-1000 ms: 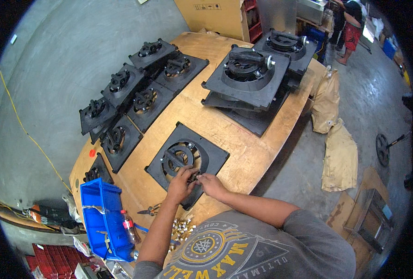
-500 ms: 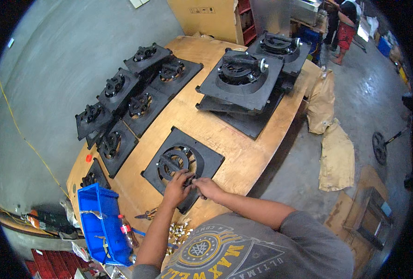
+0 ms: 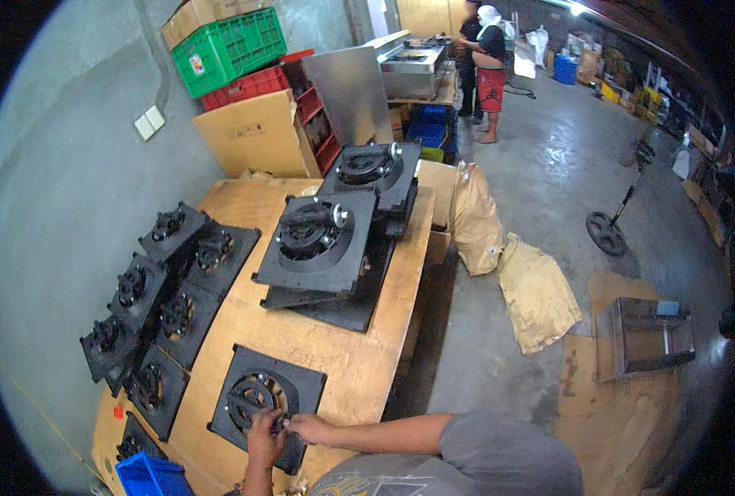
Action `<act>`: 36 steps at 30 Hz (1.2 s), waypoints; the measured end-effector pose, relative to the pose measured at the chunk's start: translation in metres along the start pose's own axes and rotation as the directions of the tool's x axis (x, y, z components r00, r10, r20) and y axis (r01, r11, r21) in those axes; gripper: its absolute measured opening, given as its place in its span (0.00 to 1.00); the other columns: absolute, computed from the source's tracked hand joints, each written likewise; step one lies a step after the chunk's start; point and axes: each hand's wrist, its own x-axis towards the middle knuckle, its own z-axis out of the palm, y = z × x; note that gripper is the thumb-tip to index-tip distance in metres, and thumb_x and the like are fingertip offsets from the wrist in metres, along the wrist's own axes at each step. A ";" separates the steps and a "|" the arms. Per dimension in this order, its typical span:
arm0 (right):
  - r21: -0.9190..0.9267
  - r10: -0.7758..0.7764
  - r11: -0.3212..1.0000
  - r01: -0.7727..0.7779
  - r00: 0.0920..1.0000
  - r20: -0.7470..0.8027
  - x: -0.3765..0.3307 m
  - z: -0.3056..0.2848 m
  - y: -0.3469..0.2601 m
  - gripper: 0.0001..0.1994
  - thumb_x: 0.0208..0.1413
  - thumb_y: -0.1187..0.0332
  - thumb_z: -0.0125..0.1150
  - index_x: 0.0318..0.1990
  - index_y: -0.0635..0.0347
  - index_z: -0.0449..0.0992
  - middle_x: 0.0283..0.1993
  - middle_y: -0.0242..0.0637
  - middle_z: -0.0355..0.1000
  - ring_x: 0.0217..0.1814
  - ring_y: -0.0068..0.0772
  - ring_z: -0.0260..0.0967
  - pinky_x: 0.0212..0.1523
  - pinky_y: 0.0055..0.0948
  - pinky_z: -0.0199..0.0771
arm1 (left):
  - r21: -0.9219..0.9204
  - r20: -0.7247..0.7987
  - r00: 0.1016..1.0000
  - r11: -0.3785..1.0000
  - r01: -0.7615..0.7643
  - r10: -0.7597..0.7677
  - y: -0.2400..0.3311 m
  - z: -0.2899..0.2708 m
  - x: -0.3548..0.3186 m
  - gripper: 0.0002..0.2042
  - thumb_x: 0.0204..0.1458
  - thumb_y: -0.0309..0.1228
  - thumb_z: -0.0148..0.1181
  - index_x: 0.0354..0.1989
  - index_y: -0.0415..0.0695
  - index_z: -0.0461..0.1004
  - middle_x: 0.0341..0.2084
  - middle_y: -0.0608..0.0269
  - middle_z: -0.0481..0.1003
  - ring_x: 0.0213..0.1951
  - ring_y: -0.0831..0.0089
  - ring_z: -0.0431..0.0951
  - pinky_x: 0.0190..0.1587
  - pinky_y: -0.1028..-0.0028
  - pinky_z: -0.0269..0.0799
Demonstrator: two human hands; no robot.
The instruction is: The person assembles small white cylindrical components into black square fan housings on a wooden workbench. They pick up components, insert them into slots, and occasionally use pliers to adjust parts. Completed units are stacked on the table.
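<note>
Both hands, left hand [image 3: 264,434], right hand [image 3: 305,427], on black plate [image 3: 252,388] near table edge [image 3: 400,347]

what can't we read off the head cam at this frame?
- Head view: what the left hand and right hand pinch on the black square plate is too small, covered by fingers.
- Blue bin: cut by the lower edge, contents unseen.
- Lower plates in the black stack: hidden by the top plate.
- Person at the far bench: too distant and small.

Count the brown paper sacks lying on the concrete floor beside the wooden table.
2: one brown paper sack stands leaning against the table's far end; the other lies flat on the floor just right of it. Others may be hidden.
</note>
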 end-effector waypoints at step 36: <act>0.157 0.109 0.981 -0.114 0.993 0.040 -0.003 0.000 -0.012 0.18 0.62 0.50 0.52 0.36 0.56 0.74 0.16 0.27 0.59 0.14 0.23 0.54 0.15 0.28 0.53 | 0.028 -0.040 0.991 0.992 -0.126 0.127 0.004 -0.004 0.000 0.25 0.38 0.28 0.71 0.50 0.44 0.72 0.49 0.50 0.72 0.53 0.50 0.71 0.54 0.61 0.70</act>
